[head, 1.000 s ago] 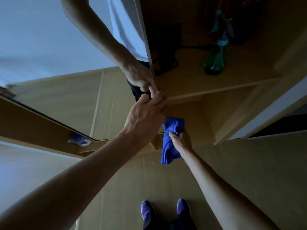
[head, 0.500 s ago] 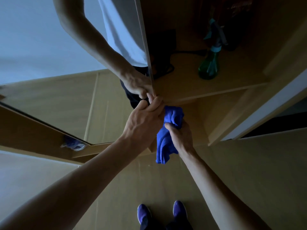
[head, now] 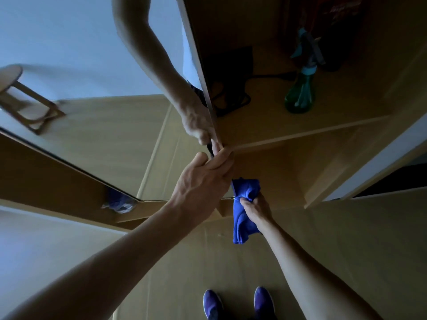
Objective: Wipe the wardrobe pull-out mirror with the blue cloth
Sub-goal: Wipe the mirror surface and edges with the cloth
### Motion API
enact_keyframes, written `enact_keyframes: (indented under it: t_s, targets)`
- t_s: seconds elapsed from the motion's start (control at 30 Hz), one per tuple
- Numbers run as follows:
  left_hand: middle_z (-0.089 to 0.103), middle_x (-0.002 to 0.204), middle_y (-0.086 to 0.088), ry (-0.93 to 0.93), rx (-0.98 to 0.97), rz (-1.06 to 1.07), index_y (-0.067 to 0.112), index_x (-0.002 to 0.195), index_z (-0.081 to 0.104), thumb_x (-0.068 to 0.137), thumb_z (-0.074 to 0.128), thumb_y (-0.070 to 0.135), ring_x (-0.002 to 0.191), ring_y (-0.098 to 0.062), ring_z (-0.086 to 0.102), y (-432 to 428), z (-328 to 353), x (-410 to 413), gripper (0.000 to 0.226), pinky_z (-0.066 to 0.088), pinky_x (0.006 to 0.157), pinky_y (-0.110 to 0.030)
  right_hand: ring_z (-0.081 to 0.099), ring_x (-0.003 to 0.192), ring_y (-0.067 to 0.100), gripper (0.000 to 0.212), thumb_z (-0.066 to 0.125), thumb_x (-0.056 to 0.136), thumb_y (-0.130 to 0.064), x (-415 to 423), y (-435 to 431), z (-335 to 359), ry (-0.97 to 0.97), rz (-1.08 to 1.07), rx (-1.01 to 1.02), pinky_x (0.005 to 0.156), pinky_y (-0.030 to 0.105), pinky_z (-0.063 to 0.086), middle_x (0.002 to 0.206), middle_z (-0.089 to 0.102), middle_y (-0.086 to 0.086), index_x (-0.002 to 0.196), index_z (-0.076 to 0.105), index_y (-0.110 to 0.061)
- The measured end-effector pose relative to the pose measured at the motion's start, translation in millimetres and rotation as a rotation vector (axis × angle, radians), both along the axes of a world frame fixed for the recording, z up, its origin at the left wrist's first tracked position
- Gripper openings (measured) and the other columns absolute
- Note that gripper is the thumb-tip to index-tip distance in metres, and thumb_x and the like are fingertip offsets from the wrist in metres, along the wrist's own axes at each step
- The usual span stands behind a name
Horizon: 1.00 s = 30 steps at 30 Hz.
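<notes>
L hand (head: 203, 181) gripped front edge of pull-out mirror (head: 104, 135): fingers curled round the edge, thumb on the glass side. Hand's reflection met it at the edge.

R hand (head: 256, 204) sat lower and to the right, fist closed on bunched blue cloth (head: 242, 218). Cloth's top lay just beside L knuckles, rest hung below the fist. Couldn't tell if cloth touched glass.

Mirror stood out from wardrobe, nearly edge-on to cam, reflective face to the left. Reflected in it: an arm, pale top, floor, wall, wooden stool (head: 10, 76).

Right of mirror edge: wardrobe shelf (head: 265, 121) w/ green spray bottle (head: 299, 98) upright, teal trigger head. Black cable (head: 231, 98) coiled close to mirror edge, well apart from bottle.

Bluish blur (head: 117, 202) by mirror's lower corner, not ID'd.

Bottom of view: wood floor (head: 184, 285), purple shoes (head: 212, 306) side by side.
</notes>
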<state>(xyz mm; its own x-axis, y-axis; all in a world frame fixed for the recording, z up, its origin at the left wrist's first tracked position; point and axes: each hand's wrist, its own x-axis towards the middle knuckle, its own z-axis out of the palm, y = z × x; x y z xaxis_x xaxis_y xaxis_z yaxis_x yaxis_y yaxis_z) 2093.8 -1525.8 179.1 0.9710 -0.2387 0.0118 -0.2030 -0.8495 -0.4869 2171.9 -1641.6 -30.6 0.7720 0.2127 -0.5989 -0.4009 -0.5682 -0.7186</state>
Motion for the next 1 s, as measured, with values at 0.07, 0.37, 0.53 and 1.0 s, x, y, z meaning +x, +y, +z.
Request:
enact_keyframes:
  t_s: [0.07, 0.37, 0.53, 1.0]
  targets:
    - [0.068, 0.134, 0.002, 0.006, -0.014, 0.004, 0.019, 0.117, 0.077, 0.085, 0.053, 0.013, 0.134, -0.014, 0.056, -1.6, 0.5, -1.9, 0.041, 0.046, 0.078, -0.024, 0.057, 0.087, 0.027, 0.042, 0.062, 0.093, -0.027, -1.2, -0.3, 6.0, -0.01, 0.012, -0.011, 0.073, 0.031, 0.04, 0.103, 0.058, 0.011, 0.128, 0.052, -0.005]
    - [0.073, 0.122, 0.003, -0.008, -0.072, 0.04, 0.018, 0.108, 0.079, 0.082, 0.033, 0.007, 0.126, -0.013, 0.062, -10.7, 8.7, -5.2, 0.053, 0.049, 0.074, -0.024, 0.061, 0.061, 0.013, 0.015, 0.064, 0.085, -0.026, -17.3, -2.6, 92.9, -0.224, -0.172, 0.251, 0.049, 0.02, 0.043, 0.076, 0.066, -0.002, 0.098, 0.06, -0.02]
    - [0.071, 0.124, 0.003, -0.063, -0.02, 0.026, 0.022, 0.109, 0.077, 0.083, 0.027, 0.008, 0.127, -0.014, 0.061, -13.4, 35.2, -2.4, 0.057, 0.038, 0.084, -0.027, 0.049, 0.046, 0.005, 0.013, 0.065, 0.082, -0.019, -13.4, -4.7, 129.3, -0.301, -0.159, 0.439, 0.044, 0.016, 0.037, 0.052, 0.052, -0.013, 0.075, 0.054, -0.019]
    - [0.063, 0.129, 0.002, -0.071, 0.103, 0.065, 0.024, 0.107, 0.076, 0.087, 0.042, 0.022, 0.142, -0.02, 0.046, -12.0, 92.5, 2.5, 0.039, 0.024, 0.092, -0.036, 0.061, 0.081, 0.024, 0.029, 0.06, 0.095, -0.032, -8.5, -13.0, 72.4, -0.084, 0.13, 0.066, 0.063, 0.029, 0.04, 0.099, 0.067, 0.012, 0.109, 0.062, -0.007]
